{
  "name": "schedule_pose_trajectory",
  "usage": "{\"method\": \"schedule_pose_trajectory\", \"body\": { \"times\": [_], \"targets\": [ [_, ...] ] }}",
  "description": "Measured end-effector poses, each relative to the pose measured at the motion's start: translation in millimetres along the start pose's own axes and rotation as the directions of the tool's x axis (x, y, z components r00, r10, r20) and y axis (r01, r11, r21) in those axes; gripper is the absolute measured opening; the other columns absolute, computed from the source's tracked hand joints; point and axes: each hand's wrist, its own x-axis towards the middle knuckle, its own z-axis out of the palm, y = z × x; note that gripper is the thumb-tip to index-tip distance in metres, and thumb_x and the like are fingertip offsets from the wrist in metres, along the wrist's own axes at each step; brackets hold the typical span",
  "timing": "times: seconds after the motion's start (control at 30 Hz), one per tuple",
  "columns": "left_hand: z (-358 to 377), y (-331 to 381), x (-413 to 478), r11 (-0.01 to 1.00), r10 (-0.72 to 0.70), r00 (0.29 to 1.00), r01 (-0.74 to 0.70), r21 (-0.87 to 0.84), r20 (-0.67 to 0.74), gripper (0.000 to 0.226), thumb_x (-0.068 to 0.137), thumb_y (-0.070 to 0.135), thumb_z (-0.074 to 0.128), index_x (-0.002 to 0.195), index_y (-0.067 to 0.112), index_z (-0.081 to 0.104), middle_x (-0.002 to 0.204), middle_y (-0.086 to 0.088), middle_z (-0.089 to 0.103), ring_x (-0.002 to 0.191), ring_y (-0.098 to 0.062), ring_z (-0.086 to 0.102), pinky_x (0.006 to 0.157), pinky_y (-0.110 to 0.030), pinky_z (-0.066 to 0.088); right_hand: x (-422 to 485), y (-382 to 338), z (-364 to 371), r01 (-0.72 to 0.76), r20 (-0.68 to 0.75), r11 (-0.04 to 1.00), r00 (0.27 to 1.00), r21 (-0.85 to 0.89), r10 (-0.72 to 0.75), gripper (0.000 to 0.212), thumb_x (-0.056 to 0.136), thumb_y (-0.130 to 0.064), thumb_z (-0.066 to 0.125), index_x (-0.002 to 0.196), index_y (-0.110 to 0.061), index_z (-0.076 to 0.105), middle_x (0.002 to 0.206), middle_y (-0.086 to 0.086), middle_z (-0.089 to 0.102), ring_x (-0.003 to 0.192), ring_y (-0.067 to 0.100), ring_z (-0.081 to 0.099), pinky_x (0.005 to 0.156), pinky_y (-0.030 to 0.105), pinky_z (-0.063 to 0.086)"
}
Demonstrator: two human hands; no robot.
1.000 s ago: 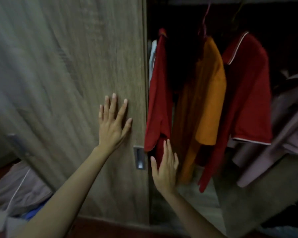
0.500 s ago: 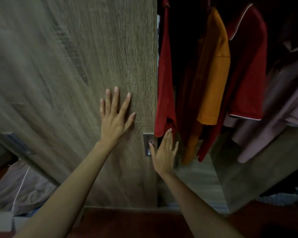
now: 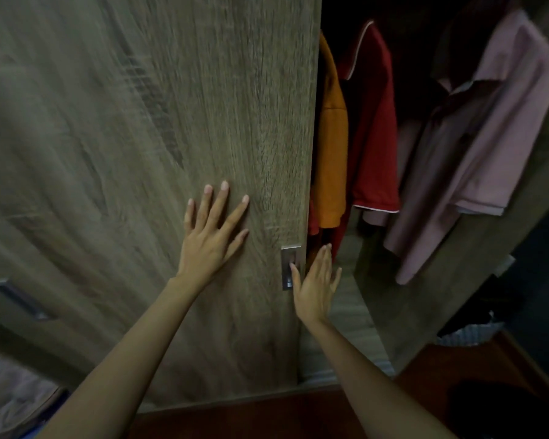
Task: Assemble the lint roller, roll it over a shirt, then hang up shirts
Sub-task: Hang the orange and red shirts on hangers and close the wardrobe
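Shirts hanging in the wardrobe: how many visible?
4. A red sliver at the door edge, an orange shirt beside it, a white-trimmed red shirt next, and a pink shirt far right. The door or the pink folds may hide more.

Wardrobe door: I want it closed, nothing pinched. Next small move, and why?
Probably slide the door rightward with the flat left hand, first drawing the right hand clear of its edge: the orange shirt hangs exposed, and that hand lies in the path.

Wardrobe door (image 3: 171,122): matt grey-brown wood grain, rough-looking. Recessed handle (image 3: 288,269): shiny metal. Hanging shirts were soft matt cloth: orange shirt (image 3: 332,147), red shirt (image 3: 374,137), pink shirt (image 3: 488,128). Floor (image 3: 425,391): dark reddish wood, slight sheen.
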Motion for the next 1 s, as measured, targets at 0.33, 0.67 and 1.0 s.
{"method": "schedule_pose_trajectory", "body": {
  "times": [0.33, 0.67, 1.0],
  "targets": [
    [25, 72, 28, 0.995, 0.096, 0.995, -0.096, -0.015, -0.034, 0.062, 0.098, 0.05, 0.042, 0.153, 0.033, 0.017, 0.163, -0.001, -0.003, 0.15, -0.024, -0.001, 0.117, -0.047, 0.005, 37, 86, -47, -0.179, -0.083, 0.983, 0.981, -0.033, 0.176, 0.087, 0.089, -0.068, 0.009, 0.149, -0.005, 0.011, 0.157, 0.012, 0.016, 0.145, 0.023, 0.018, 0.116, 0.052, 0.012],
    [52, 156, 68, 0.984, 0.176, 0.981, -0.175, 0.014, -0.08, 0.061, 0.099, 0.053, 0.04, 0.152, 0.032, 0.02, 0.163, -0.004, 0.0, 0.15, -0.024, 0.0, 0.115, -0.045, 0.008, 78, 172, -106, -0.351, -0.184, 0.935, 0.923, -0.039, 0.339, 0.089, 0.089, -0.062, 0.039, 0.15, -0.005, 0.008, 0.159, 0.013, 0.009, 0.146, 0.025, 0.015, 0.117, 0.052, 0.008],
    [70, 238, 106, 0.98, 0.199, 0.975, -0.198, 0.016, -0.095, 0.061, 0.098, 0.052, 0.04, 0.153, 0.031, 0.021, 0.163, -0.005, -0.002, 0.15, -0.025, -0.002, 0.115, -0.045, 0.004, 112, 246, -156, -0.441, -0.247, 0.896, 0.864, 0.047, 0.439, 0.109, 0.078, -0.069, 0.054, 0.15, -0.008, 0.0, 0.159, 0.014, -0.003, 0.147, 0.025, 0.004, 0.116, 0.054, 0.007]
  ]
}}
